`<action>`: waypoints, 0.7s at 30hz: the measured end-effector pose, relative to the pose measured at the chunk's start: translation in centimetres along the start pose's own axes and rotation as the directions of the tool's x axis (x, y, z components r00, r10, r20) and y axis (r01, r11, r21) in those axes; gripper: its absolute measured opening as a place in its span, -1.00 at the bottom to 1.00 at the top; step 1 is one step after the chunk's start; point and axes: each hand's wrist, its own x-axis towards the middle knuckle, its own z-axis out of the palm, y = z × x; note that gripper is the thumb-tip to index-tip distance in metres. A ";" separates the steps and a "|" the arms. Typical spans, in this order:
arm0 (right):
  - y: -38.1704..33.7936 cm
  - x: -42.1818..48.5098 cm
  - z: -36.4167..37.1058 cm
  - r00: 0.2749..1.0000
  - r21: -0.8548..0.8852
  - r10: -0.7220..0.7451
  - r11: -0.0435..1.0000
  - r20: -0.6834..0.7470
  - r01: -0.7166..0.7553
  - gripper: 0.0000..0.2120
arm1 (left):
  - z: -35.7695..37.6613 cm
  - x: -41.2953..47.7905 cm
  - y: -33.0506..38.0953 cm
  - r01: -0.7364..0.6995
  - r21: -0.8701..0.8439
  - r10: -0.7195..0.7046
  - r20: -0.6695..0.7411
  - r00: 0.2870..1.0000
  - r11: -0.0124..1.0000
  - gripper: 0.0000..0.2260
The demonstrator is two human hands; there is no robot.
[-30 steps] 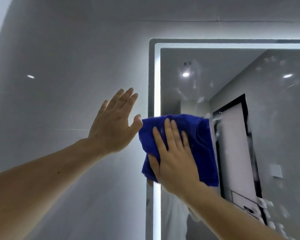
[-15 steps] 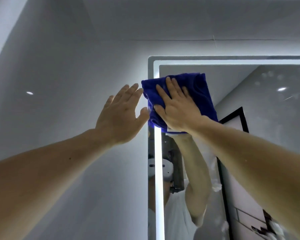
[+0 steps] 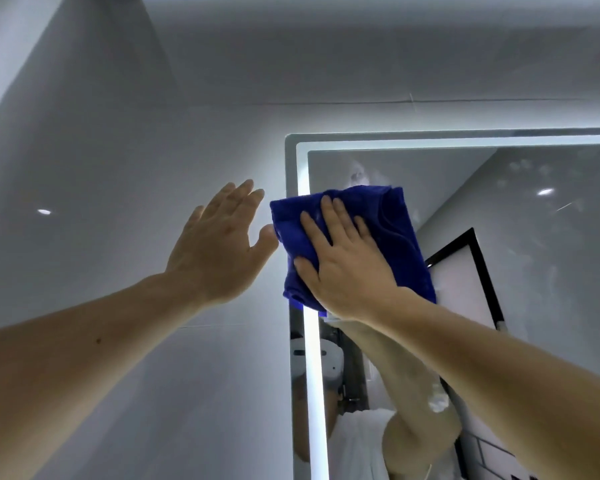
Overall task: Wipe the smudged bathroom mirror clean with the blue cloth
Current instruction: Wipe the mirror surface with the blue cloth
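Pressed flat, the right hand has no closed grip: its spread fingers pin the folded deep-blue terry cloth against the glass, just inside the top-left corner of the rectangular, light-edged bathroom mirror. Beside the mirror's left edge, the left hand lies open and empty on the glossy grey wall, thumb almost touching the cloth. Wiping of that corner looks to be the step in hand. White smears sit directly above the cloth, and fainter spots dot the mirror's upper right, so the next stroke probably calls for firm pressure upward, then across.
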 end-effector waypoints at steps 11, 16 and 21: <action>2.8 13.4 -2.9 0.996 0.043 0.077 0.996 0.042 -0.079 -0.40 | 0.9 3.0 -0.1 -0.044 0.012 0.045 -0.057 0.997 0.999 -0.43; 3.6 13.5 -3.1 0.989 0.052 0.148 0.988 0.006 -0.148 -0.41 | 0.9 3.1 0.7 -0.044 -0.009 0.043 -0.052 0.998 0.999 -0.34; 6.1 13.9 -4.4 0.927 0.064 0.372 0.925 0.046 -0.374 -0.39 | 0.8 2.6 0.2 -0.049 0.038 0.051 -0.048 0.998 0.998 -0.48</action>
